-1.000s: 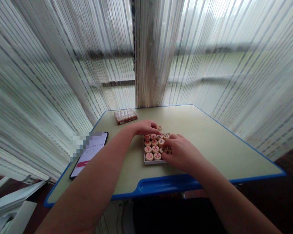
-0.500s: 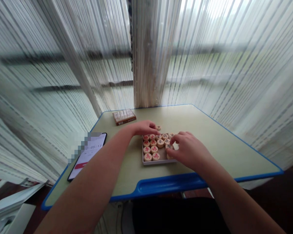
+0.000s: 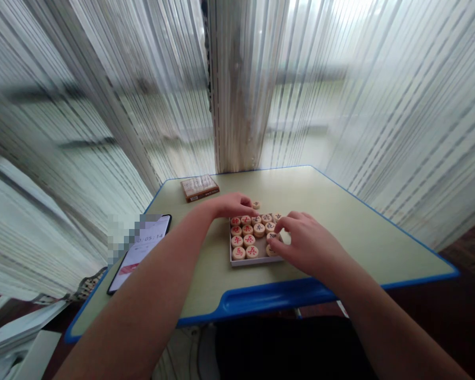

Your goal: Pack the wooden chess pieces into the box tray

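A shallow box holds several round Chinese chess pieces with red or black characters. My right hand is over the box's right side, thumb and index finger closed on the edges of a black-marked Chinese chess piece. Bent over the far left edge of the box is my left hand, its thumb apart from the curled fingers and close to the back row. Just beyond the thumb, outside the box, another chess piece lies flat. My right fingers partly cover the pieces at the right.
A phone showing a running timer lies at the table's left, partly behind my left forearm. Toward the back left is a brown flat box. The pale table has a blue rim, and striped curtains hang behind it.
The view has shifted slightly. Both hands hold nearly the same places; my right fingers sit a little differently, and more of the piece in the near right corner shows.
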A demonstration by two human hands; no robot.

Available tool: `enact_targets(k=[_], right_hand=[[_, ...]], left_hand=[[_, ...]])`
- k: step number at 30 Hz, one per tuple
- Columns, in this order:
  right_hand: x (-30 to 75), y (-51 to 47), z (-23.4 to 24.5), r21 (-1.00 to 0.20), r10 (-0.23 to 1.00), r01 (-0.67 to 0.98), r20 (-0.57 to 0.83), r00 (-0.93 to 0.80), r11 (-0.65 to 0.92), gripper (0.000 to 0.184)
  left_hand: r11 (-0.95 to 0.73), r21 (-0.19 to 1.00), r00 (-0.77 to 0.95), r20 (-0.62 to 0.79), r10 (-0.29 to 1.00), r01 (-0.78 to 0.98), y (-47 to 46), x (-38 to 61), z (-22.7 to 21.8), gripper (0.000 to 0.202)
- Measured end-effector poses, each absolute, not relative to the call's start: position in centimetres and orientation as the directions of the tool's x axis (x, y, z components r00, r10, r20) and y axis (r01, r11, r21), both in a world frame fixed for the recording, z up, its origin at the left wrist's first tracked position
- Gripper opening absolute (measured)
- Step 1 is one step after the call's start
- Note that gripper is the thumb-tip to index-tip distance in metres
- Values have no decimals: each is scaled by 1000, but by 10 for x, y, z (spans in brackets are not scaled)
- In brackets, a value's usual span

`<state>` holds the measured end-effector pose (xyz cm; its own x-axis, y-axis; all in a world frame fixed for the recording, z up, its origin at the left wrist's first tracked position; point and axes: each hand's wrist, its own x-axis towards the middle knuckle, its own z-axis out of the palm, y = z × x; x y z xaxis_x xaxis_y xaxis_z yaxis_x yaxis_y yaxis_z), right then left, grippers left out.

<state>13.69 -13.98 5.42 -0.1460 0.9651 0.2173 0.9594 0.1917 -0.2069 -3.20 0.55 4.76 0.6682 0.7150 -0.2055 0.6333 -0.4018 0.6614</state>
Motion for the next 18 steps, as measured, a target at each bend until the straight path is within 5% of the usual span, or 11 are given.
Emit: enact_targets(k=[10,18], right_hand=[[137,-151,61,-152,872,865,199,-448,479,16],[143,-146,62,-200,861,839,182,-476,506,15]], left_hand=[[-410,657,672,-204,712,633,5,-33,47,45],[-429,633,672,-200,713,644,5,-33,49,46]])
